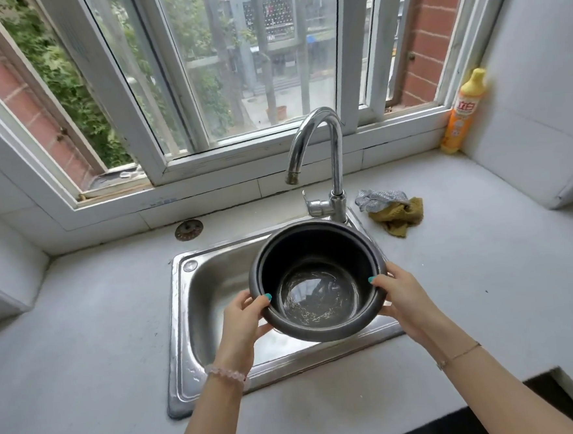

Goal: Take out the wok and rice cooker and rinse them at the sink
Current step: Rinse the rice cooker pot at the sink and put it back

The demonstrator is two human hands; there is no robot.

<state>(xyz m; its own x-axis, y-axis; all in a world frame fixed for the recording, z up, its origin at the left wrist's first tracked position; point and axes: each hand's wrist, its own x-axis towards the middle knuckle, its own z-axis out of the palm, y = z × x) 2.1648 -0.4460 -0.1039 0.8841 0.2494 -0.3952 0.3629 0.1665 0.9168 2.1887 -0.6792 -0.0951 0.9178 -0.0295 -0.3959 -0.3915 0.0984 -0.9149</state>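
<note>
The dark rice cooker pot (315, 265) hangs above the steel sink (190, 311), tilted a little toward me, with some water and bits of residue in its bottom. My left hand (243, 316) grips its left rim, thumb hooked inside. My right hand (401, 297) grips the right rim the same way. The chrome faucet (320, 140) arches behind the pot, its spout to the upper left of it; no water runs. No wok is in view.
A grey and yellow rag (393, 209) lies right of the faucet. A yellow dish soap bottle (462, 113) stands in the right corner of the sill. A round sink strainer (188, 230) lies on the white counter (83, 332) behind the sink.
</note>
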